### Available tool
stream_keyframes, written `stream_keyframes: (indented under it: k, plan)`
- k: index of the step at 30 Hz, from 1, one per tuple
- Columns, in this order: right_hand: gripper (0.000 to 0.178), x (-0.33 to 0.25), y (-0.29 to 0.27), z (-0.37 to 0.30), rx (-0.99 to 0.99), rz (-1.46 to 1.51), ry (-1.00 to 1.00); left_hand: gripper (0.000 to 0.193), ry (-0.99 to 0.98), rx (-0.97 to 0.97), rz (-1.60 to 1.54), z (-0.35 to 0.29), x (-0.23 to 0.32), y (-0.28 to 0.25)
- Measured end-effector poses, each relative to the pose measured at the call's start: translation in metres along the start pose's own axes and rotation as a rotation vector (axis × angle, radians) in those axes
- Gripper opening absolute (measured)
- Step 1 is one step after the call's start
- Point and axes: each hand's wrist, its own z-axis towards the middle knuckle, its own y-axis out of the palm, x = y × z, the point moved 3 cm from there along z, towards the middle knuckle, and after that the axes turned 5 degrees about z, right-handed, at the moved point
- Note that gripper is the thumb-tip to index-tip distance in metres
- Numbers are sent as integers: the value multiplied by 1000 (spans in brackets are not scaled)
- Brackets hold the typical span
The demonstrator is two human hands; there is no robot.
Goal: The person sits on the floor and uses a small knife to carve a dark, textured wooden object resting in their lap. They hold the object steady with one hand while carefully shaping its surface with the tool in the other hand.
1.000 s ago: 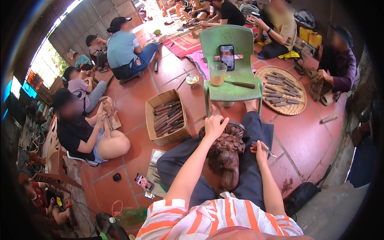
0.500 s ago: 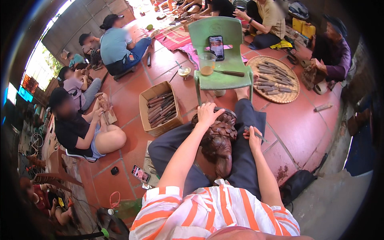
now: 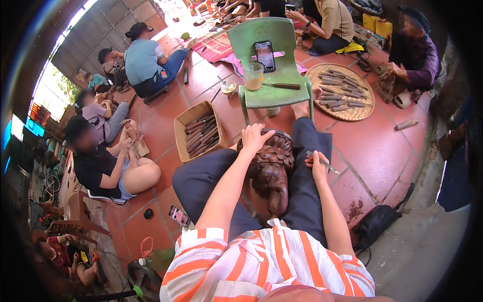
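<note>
One carving (image 3: pixel 271 163) is best kept steady under the left hand (image 3: pixel 253 139), grip unclear; slim tool (image 3: pixel 330 167) clasped in the right hand (image 3: pixel 317 165).

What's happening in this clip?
A seated person has a dark brown carving between their legs. The left hand rests on its far end; the right hand holds a slim tool apart from it, pointing away. Ahead, a green chair bears a phone and a cup. Handled tools fill a cardboard box on the left; more lie on a woven tray on the right. Other people sit around.
</note>
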Motion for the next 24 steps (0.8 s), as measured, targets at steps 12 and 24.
stream_keyframes:
  k: [12,24]
  plan:
    - [34,3,2,0,-8,17,27,49,19,34,49,0,-1,0]
    - [36,8,5,-1,-19,22,17,50,14,55,27,-2,-4,1]
